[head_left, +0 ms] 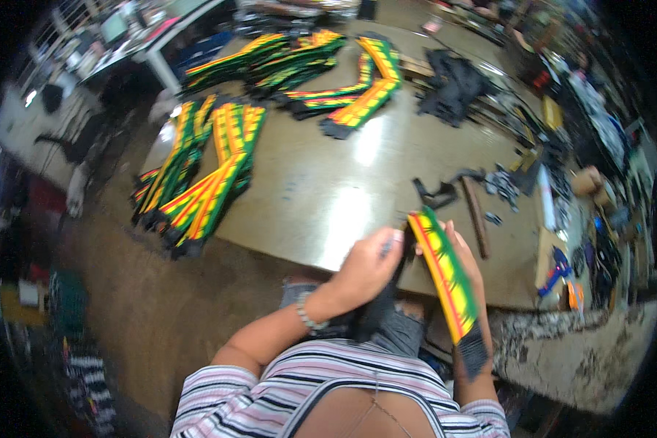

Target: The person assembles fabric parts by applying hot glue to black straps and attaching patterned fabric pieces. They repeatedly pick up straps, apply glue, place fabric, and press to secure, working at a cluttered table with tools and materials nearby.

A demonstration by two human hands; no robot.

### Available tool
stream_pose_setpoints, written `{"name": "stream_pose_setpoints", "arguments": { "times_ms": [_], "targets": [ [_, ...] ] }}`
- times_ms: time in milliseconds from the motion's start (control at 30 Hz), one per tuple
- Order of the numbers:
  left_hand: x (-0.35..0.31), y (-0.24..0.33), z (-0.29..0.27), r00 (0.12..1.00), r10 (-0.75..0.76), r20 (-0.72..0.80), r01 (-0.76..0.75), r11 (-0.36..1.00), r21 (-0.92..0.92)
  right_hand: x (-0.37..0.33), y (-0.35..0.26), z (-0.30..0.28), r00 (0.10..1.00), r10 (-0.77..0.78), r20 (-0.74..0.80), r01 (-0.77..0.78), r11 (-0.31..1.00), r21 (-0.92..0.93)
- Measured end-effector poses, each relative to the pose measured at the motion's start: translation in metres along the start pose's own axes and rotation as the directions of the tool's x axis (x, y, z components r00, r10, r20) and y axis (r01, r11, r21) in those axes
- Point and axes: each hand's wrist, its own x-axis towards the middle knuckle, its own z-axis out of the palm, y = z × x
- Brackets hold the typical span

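Close to my body, at the table's near edge, both my hands work on one strap. Its patterned band (445,277) is yellow, green and red, with a black textured end hanging by my right wrist. My right hand (469,255) is closed on the band's upper part, most of its fingers hidden behind it. Curled shut around a black strip (379,310) is my left hand (372,263); the strip dangles towards my lap. Whether the strip and the band are one piece I cannot tell.
Bundles of similar straps (219,160) lie at the table's left edge, with more straps (369,80) farther back. Black cloth (452,84), a brown stick (474,219), dark scraps (500,182), a blue tool (558,270) and an orange-handled tool (575,292) lie right on the table (292,212).
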Motion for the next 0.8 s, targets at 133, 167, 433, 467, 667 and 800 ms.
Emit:
{"name": "stream_pose_setpoints", "arguments": {
  "times_ms": [133, 167, 433, 467, 667, 800],
  "targets": [
    [-0.008, -0.004, 0.015, 0.995, 0.009, 0.104, -0.051, 0.914, 0.403, 0.027, 0.037, 0.020, 0.960, -0.039, -0.279, 0.064, 0.994, 0.083],
    [-0.010, -0.003, 0.012, 0.986, 0.023, 0.163, -0.095, 0.889, 0.448, 0.029, 0.037, 0.016, 0.961, 0.003, -0.278, -0.014, 0.999, -0.036],
    [0.029, 0.007, -0.024, 0.972, 0.104, 0.209, -0.191, 0.868, 0.458, 0.033, 0.002, -0.020, 0.956, 0.293, 0.032, -0.219, 0.780, -0.586],
    [0.033, 0.004, -0.025, 0.971, 0.073, 0.226, -0.170, 0.879, 0.445, 0.038, 0.001, -0.019, 0.936, 0.352, -0.029, -0.290, 0.720, -0.630],
    [0.036, -0.018, -0.012, 0.995, 0.038, 0.097, -0.084, 0.838, 0.540, 0.062, -0.005, -0.004, 0.995, -0.044, 0.088, 0.065, 0.968, -0.242],
    [0.042, -0.032, -0.008, 0.995, 0.079, 0.059, -0.098, 0.711, 0.697, 0.037, -0.009, 0.006, 0.844, -0.457, 0.280, 0.467, 0.371, -0.803]
  ]
}}
